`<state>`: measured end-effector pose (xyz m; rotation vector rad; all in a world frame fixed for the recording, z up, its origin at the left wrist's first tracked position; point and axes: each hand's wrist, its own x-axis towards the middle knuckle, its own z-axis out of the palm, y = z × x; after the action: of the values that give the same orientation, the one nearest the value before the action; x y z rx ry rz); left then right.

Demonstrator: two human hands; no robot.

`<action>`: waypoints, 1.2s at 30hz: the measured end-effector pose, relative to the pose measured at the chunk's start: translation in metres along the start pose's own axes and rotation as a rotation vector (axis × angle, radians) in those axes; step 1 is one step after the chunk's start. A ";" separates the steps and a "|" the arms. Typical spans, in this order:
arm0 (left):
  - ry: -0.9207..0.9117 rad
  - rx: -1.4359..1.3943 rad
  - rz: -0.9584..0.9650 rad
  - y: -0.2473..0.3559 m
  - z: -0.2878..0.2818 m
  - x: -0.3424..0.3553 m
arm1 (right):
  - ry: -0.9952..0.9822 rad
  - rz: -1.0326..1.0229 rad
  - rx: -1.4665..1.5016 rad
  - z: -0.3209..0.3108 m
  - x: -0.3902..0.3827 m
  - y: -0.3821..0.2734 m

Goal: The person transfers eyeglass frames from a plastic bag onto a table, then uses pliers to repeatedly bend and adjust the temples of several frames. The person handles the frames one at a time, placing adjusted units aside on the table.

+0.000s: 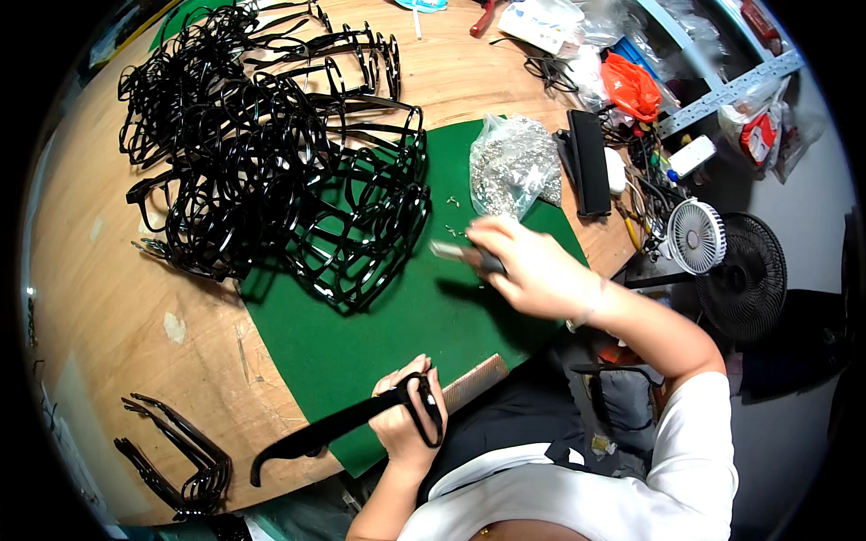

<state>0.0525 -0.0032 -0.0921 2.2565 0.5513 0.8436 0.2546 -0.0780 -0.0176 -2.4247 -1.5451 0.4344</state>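
My left hand (404, 417) is closed around a black eyeglass frame (341, 422), near the front edge of the green mat (379, 338). One temple of the frame reaches out to the left, and a lens rim shows beside my fingers. Over the mat, my right hand (537, 270) grips a hand tool (465, 254) with a dark handle and a flat, light metal end; motion blurs it, so its exact kind is unclear. Just beyond that hand lie a few tiny metal pieces (454, 231). A clear plastic bag (510, 167) full of small silvery parts sits behind them.
A large heap of black eyeglass frames (271, 153) covers the left back. Several more frames (194, 473) lie stacked at the front left. A textured strip (475, 381) juts at the mat's front edge. On the right are a black case (589, 162) and a small white fan (696, 236).
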 end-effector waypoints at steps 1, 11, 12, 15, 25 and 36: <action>0.002 -0.020 -0.005 0.000 0.002 0.000 | 0.062 -0.019 -0.015 0.004 0.016 0.004; -0.069 0.027 -0.050 0.002 0.004 -0.006 | -0.069 0.137 0.111 0.017 0.008 -0.004; -0.017 0.015 -0.031 0.000 0.007 -0.007 | -0.109 0.179 0.198 0.013 0.002 -0.013; -0.009 0.027 -0.066 0.003 0.007 -0.007 | 0.005 0.131 0.164 0.009 -0.019 -0.006; 0.053 0.010 -0.116 0.011 0.011 -0.003 | 0.181 0.117 0.038 0.028 -0.066 0.022; 0.024 0.040 -0.111 0.012 0.009 0.013 | 0.148 -0.094 0.030 0.024 -0.059 0.022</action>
<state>0.0700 -0.0082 -0.0835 2.2315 0.7039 0.8110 0.2407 -0.1403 -0.0398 -2.2932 -1.5696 0.2522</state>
